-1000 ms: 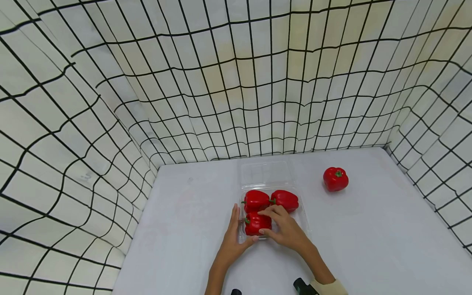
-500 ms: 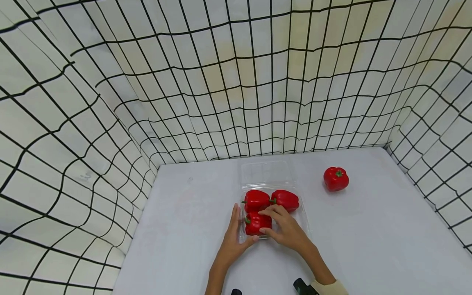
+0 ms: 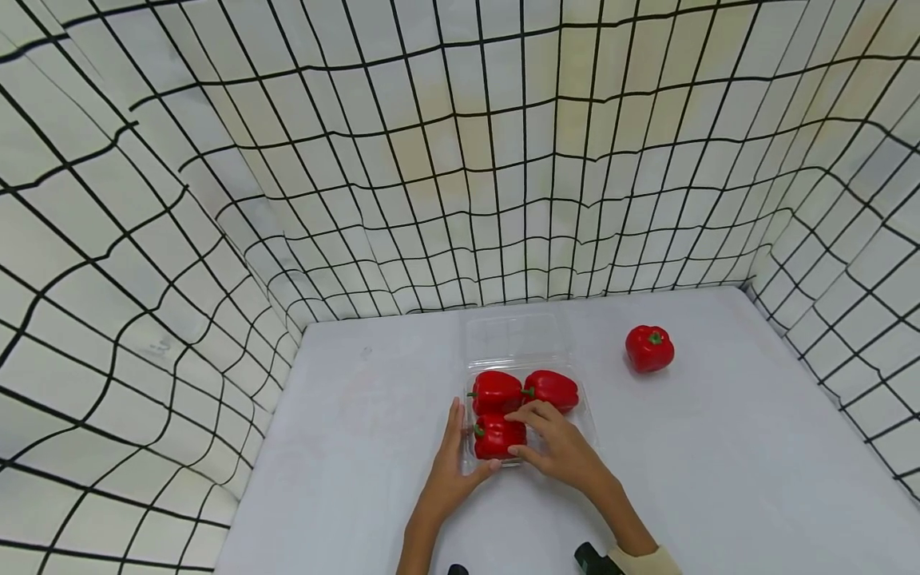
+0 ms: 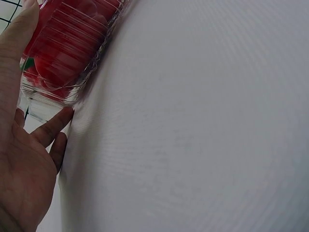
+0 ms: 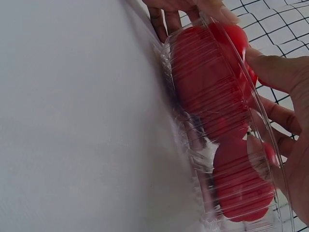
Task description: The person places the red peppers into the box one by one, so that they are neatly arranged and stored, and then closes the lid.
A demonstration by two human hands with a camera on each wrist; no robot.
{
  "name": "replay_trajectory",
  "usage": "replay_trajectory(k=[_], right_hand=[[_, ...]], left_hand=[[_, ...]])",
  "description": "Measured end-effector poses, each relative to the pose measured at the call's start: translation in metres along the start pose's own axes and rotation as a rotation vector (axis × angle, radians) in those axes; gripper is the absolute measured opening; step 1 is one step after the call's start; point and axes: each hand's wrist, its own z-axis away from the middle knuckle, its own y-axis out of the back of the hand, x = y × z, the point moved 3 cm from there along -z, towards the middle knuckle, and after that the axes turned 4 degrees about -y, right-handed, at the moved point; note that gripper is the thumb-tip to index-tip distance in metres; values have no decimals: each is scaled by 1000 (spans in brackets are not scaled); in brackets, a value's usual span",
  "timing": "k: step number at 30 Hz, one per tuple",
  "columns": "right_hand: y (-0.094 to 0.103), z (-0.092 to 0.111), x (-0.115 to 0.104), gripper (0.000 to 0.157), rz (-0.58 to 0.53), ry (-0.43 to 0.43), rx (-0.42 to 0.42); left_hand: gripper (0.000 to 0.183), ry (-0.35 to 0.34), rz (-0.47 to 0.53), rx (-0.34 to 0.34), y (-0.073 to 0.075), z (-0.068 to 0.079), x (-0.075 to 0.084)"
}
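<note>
Three red bell peppers lie in a clear plastic clamshell box (image 3: 586, 417) in the head view. My right hand (image 3: 559, 449) grips the front bell pepper (image 3: 500, 441), thumb at its near side and fingertips on its far side. Behind it sit a left bell pepper (image 3: 496, 390) and a right bell pepper (image 3: 557, 388). My left hand (image 3: 446, 474) rests along the box's left side with straight fingers, its thumb at the front edge. The left wrist view shows that hand's fingers (image 4: 54, 126) at the box's ribbed end. Through the ribbed wall (image 5: 241, 193), the right wrist view shows the peppers.
The box's clear lid (image 3: 516, 337) lies folded back on the white table (image 3: 374, 447). A loose red bell pepper (image 3: 649, 349) stands on the table at the back right. White walls with black netting (image 3: 503, 160) enclose the table's back and sides.
The whole head view has shifted slightly, so things appear a little further left. Both hands and the peppers otherwise keep their places.
</note>
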Motion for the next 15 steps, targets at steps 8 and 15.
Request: replay_trajectory(k=[8, 15], right_hand=[[3, 0, 1, 48, 8, 13, 23], [21, -3, 4, 40, -1, -22, 164]], left_hand=[[103, -5, 1, 6, 0, -1, 0], [103, 10, 9, 12, 0, -1, -2]])
